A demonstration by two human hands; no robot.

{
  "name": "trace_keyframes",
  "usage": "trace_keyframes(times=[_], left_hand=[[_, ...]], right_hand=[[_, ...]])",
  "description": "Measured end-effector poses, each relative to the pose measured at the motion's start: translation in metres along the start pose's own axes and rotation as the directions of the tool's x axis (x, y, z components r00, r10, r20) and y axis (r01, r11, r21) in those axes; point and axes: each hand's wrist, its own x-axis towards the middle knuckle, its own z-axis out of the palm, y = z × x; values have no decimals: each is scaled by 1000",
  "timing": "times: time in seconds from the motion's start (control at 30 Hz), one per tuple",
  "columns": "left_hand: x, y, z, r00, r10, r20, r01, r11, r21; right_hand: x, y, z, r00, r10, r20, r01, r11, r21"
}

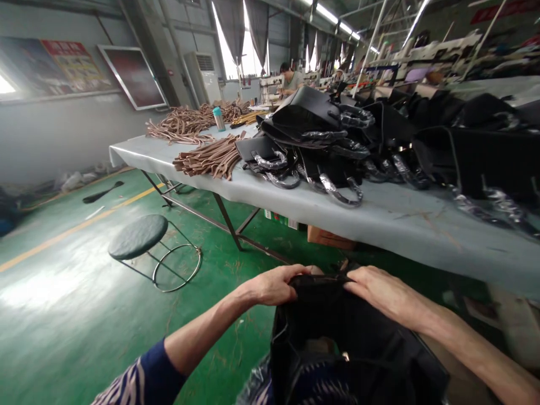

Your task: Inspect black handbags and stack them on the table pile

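Note:
A black bag (337,332) rests on my lap, below the table's front edge. My left hand (276,284) is closed over the bag's far top rim on the left. My right hand (379,289) grips the same rim on the right, fingers curled over the edge. The two hands nearly meet at the rim's middle. The bag's open mouth faces me, and its inside is dark.
A long grey table (392,222) carries a heap of black bags (337,135) with plastic-wrapped handles, bundles of brown straps (211,158) and a bottle (218,119). A round stool (139,236) stands on the green floor. A person (291,79) works at the far end.

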Motion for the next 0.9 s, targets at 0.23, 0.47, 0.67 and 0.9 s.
trace_keyframes(times=[0.23,0.47,0.67,0.9], left_hand=[[3,3,3,950,252,-186,-172,915,366],[19,17,1,942,334,-44,-267,820,506],[32,9,3,941,334,-58,-267,835,482],[39,4,5,951,289,-111,-192,831,522]], right_hand=[[16,-15,-1,996,-78,36,80,996,-50],[23,-11,5,998,-39,44,40,999,-23],[23,-5,5,996,-80,42,80,997,13],[23,-7,2,996,-75,39,76,997,-31]])
